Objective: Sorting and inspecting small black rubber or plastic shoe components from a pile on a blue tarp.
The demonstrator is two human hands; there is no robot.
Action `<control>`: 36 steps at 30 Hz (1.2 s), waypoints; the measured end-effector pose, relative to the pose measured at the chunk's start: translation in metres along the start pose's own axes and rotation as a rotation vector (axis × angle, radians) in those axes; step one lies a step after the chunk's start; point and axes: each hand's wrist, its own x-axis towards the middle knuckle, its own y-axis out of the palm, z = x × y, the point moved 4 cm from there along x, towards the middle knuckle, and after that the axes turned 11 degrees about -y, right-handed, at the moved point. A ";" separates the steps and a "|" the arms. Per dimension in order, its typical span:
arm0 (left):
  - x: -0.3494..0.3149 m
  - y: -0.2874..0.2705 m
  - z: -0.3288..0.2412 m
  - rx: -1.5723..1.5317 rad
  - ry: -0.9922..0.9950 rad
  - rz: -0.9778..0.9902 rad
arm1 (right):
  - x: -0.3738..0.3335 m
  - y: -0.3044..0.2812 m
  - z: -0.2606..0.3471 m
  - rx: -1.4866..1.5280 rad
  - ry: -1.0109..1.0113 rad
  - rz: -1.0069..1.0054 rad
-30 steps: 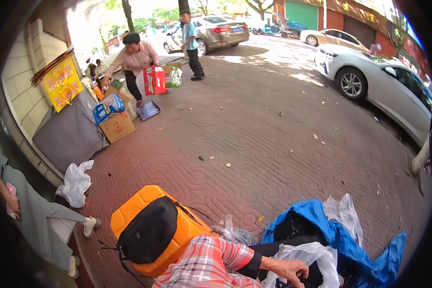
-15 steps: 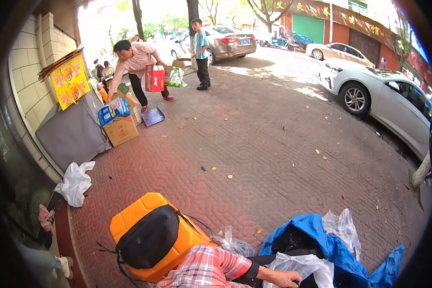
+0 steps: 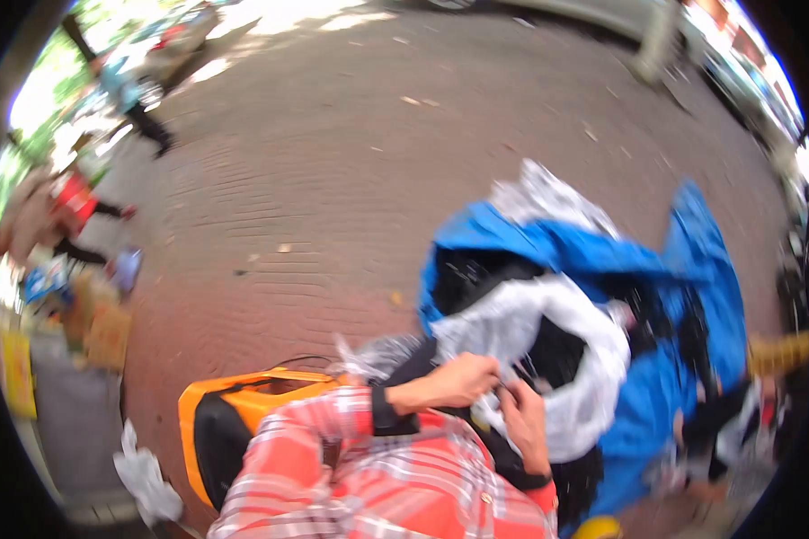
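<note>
My left hand (image 3: 454,382), in a red plaid sleeve with a black band at the wrist, is closed with its fingertips pinched together. Close beside it, my right hand (image 3: 523,420) is also closed, thumb and fingers curled inward. The two meet at the near rim of a whitish translucent plastic bag (image 3: 593,409); blur hides what is between the fingers. Dark material (image 3: 553,350) shows inside that bag. Around it spreads a large open blue bag (image 3: 548,235) holding more black items.
An orange box-shaped pack with a black cover (image 3: 220,454) stands at left, near a white plastic bag (image 3: 157,490). Cardboard boxes (image 3: 108,332), a bending person (image 3: 40,216) and a standing person (image 3: 133,99) are far left. A post (image 3: 661,40) rises near parked cars.
My view has swung down and to the right. My right hand has come into sight, and my left hand now meets it at the whitish bag's rim. The bending person still carries a red box.
</note>
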 end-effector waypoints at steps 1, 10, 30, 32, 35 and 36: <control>-0.004 0.005 -0.002 0.103 0.007 -0.039 | 0.000 0.004 -0.004 -0.010 -0.028 -0.076; 0.062 -0.067 0.010 -0.459 -0.105 -0.173 | -0.005 -0.030 -0.063 0.579 0.103 -0.365; 0.107 -0.113 0.084 -1.057 -0.360 0.055 | 0.019 0.014 -0.152 -0.921 -0.289 0.191; 0.086 -0.101 0.065 -1.118 -0.340 0.100 | 0.015 0.012 -0.157 -0.894 -0.277 0.142; 0.064 -0.067 0.045 -1.231 -0.330 0.316 | 0.008 0.003 -0.157 -0.733 -0.176 0.019; 0.059 -0.052 0.037 -1.255 -0.343 0.353 | 0.005 -0.004 -0.159 -0.571 -0.106 -0.099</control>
